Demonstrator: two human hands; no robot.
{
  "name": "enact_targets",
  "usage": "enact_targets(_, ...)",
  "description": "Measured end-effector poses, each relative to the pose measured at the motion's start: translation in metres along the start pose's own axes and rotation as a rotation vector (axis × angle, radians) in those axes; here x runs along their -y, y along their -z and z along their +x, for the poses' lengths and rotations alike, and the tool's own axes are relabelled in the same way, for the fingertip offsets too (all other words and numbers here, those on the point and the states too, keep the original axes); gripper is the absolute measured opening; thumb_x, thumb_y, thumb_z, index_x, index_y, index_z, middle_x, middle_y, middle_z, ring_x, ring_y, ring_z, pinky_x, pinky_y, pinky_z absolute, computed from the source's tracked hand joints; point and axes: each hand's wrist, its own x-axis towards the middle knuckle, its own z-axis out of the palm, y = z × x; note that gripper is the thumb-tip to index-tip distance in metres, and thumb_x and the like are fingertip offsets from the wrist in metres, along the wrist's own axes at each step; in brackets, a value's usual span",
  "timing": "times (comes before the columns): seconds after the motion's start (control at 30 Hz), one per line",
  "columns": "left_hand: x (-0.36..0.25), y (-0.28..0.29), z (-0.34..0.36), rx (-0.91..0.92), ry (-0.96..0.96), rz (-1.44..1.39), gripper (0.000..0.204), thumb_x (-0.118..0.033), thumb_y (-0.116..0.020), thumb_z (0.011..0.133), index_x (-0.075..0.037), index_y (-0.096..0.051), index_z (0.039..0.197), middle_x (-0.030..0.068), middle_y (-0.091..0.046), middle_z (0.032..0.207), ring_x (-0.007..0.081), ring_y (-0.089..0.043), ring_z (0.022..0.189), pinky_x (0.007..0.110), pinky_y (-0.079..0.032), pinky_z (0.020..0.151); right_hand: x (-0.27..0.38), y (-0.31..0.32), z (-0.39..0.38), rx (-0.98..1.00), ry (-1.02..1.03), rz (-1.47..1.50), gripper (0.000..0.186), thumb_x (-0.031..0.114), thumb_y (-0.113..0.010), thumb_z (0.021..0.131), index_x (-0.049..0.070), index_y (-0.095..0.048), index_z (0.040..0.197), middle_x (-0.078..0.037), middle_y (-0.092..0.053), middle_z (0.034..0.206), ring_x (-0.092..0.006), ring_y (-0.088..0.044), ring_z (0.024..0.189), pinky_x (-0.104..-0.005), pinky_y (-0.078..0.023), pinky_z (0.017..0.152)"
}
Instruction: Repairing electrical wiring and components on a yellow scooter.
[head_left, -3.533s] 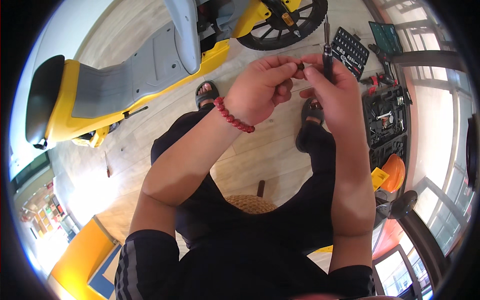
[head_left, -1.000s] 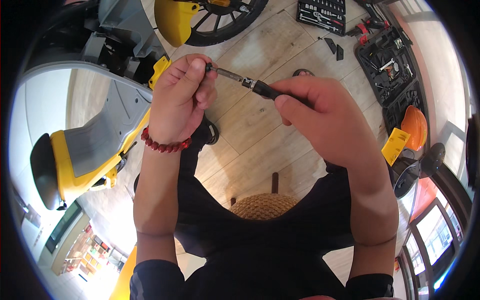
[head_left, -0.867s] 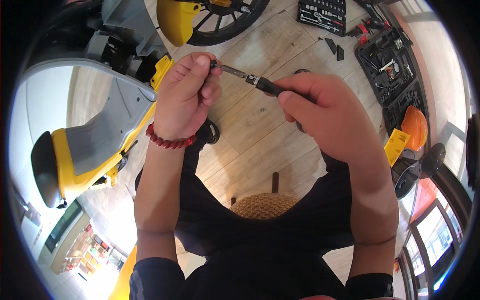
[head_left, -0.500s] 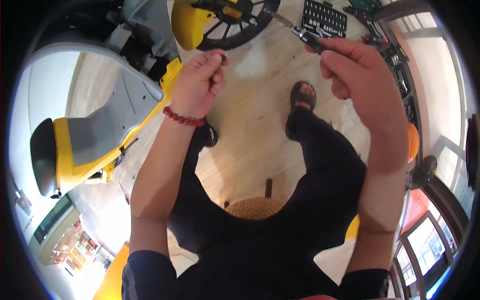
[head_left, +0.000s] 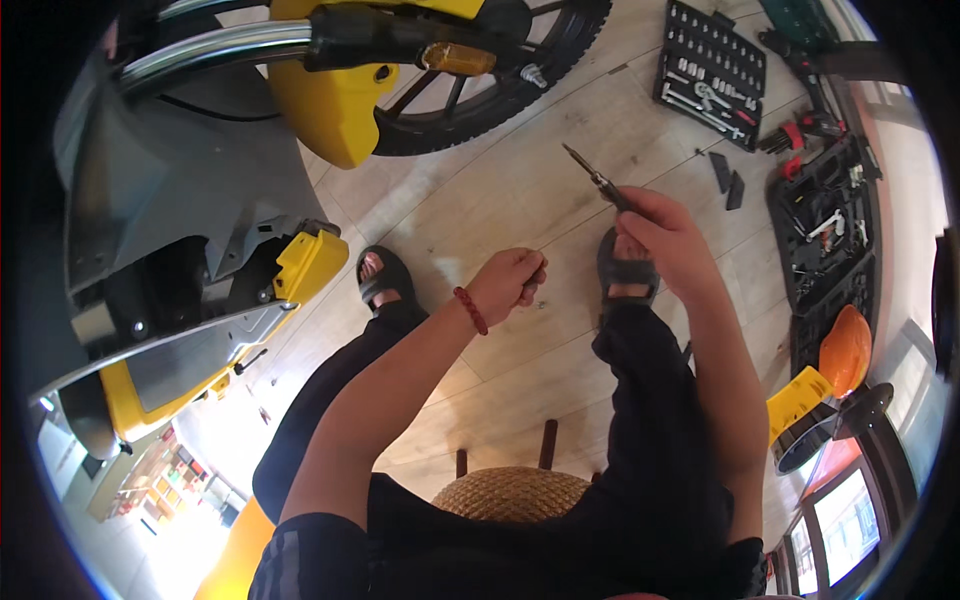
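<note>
My left hand [head_left: 510,280], with a red bead bracelet at the wrist, is closed round a small dark piece [head_left: 535,273] that is mostly hidden by my fingers. My right hand [head_left: 652,228] grips a screwdriver [head_left: 600,182] with a dark handle and metal shaft, its tip pointing up and away to the left. The two hands are apart, held over the wooden floor [head_left: 500,190] between my sandalled feet.
A yellow and grey scooter [head_left: 325,115] with its front wheel [head_left: 455,125] fills the upper left. A socket set [head_left: 708,80], two small black plates [head_left: 728,185], tool case [head_left: 830,230], orange helmet [head_left: 845,350] and yellow part [head_left: 800,398] lie at right. A woven stool [head_left: 510,492] is beneath me.
The screwdriver has left the small piece in my left hand, moving right. The left hand has moved toward the middle, and the view has shifted toward the scooter's front.
</note>
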Motion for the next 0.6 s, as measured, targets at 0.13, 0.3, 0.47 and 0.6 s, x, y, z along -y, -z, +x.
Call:
enact_targets(0.13,-0.02,0.007,0.008,0.031,-0.124,-0.253,0.016,-0.02,-0.047,0.093,-0.005,-0.052,0.094,0.0017,-0.051,0.076,0.0076,-0.041,0.055,0.023,-0.035,0.049,0.004,0.004,-0.003,-0.017,0.083,0.074,0.032,0.006,-0.049,0.09,-0.002,-0.051,0.121,-0.002,-0.055,0.077,-0.0078,-0.05,0.063,-0.0203,-0.04,0.059)
enact_targets(0.3,-0.077,-0.013,-0.012,0.121,-0.345,-0.443,0.015,-0.021,-0.048,0.093,-0.007,-0.054,0.094,0.0008,-0.053,0.081,0.0078,-0.042,0.058,0.022,-0.034,0.052,0.033,-0.006,-0.012,-0.056,0.186,0.101,0.03,0.009,-0.049,0.091,-0.001,-0.053,0.119,0.0,-0.055,0.076,-0.007,-0.048,0.061,-0.0205,-0.039,0.056)
enact_targets(0.47,-0.123,-0.022,-0.041,0.132,-0.527,-0.448,0.014,-0.018,-0.047,0.092,-0.007,-0.054,0.096,0.0028,-0.053,0.084,0.0093,-0.042,0.06,0.023,-0.034,0.053,0.087,-0.037,-0.002,-0.162,0.418,-0.279,0.03,0.011,-0.051,0.091,-0.001,-0.054,0.118,0.003,-0.05,0.071,-0.0023,-0.042,0.058,-0.0176,-0.033,0.05)
enact_targets(0.6,-0.152,-0.033,-0.06,0.027,-0.693,-0.29,0.016,-0.014,-0.042,0.093,-0.003,-0.053,0.098,0.0059,-0.053,0.083,0.0112,-0.042,0.06,0.024,-0.034,0.053,0.119,-0.071,0.015,-0.251,0.694,-0.444,0.025,0.012,-0.055,0.089,-0.002,-0.059,0.109,0.006,-0.047,0.067,-0.0006,-0.038,0.058,-0.0175,-0.03,0.049)
